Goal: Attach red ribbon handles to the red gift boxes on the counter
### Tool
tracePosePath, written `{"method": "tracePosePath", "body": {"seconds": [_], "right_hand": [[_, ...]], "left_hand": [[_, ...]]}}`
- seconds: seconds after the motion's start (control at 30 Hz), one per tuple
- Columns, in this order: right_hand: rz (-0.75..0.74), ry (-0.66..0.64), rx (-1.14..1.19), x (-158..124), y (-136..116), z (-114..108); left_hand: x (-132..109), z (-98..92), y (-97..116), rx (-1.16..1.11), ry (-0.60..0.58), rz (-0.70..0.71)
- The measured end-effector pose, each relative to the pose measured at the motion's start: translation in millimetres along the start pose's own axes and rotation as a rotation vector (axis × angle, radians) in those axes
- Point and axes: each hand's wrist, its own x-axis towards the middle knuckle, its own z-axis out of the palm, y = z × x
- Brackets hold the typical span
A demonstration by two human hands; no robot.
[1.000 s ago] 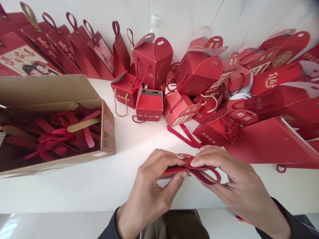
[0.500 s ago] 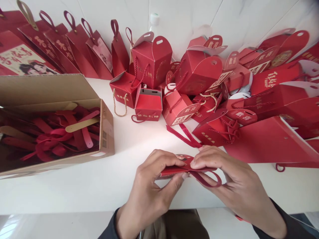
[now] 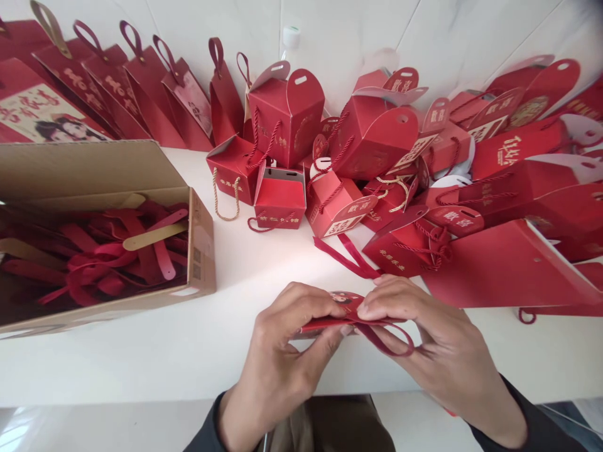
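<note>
At the near edge of the tabletop (image 3: 117,370): red bag (image 3: 351,306), pinched between left hand (image 3: 287,342) and right hand (image 3: 426,333).
Apparently part-made: strap loop (image 3: 381,346) in place, body flattish. Left rear, handled bags (image 3: 153,97) stand, seemingly finished; loose straps (image 3: 155,233) in the carton (image 3: 202,251) look unused. Writing: 歡喜 on a small box's (image 3: 347,188) round flap (image 3: 362,206); no brand legible.

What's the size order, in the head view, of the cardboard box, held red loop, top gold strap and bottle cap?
1. Cardboard box
2. Red loop and gold strap: too alike to rank
3. Bottle cap
</note>
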Motion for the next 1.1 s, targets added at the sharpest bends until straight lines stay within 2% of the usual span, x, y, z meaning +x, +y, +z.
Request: {"method": "tracePosePath", "body": {"seconds": [0.23,0.47,0.83,1.1], "right_hand": [[0.042,-0.040,0.031,-2.3,1.2,-2.4],[0.064,-0.014,0.102,-3.7,6.3,1.3],[0.043,0.044,0.089,-2.6,8.1,6.7],[0.117,0.048,0.124,-10.8,10.0,11.9]], "left_hand": [[-1.7,1.0,0.7,0.002,0.006,-0.003],[-1.3,1.2,-0.4,0.008,0.008,0.011],[1.6,-0.1,-1.8,0.007,0.006,0.029],[-0.8,-1.6,-1.6,0.039,-0.014,0.026]]}}
